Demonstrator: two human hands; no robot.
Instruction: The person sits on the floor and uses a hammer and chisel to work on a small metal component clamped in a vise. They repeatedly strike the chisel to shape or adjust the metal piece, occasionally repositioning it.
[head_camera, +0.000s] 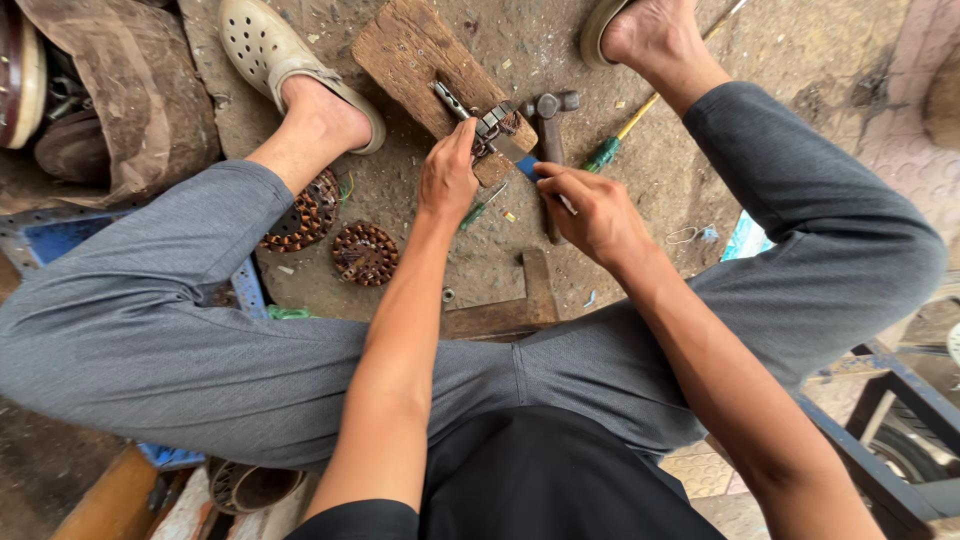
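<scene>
I sit with both knees apart above a dirty floor. My left hand (448, 172) presses a small metal part with copper windings (494, 128) onto a worn wooden block (420, 55). My right hand (590, 208) grips a flat blue-handled blade tool (520, 160) whose tip reaches that part. Pliers (450, 100) lie on the block beside my left fingers.
A hammer (550, 120) and a green-handled screwdriver (615, 140) lie right of the block. Two round copper-wound stators (365, 252) rest on the floor at left, a wooden bar (520, 300) lies near my lap. My sandalled feet (290, 60) flank the block.
</scene>
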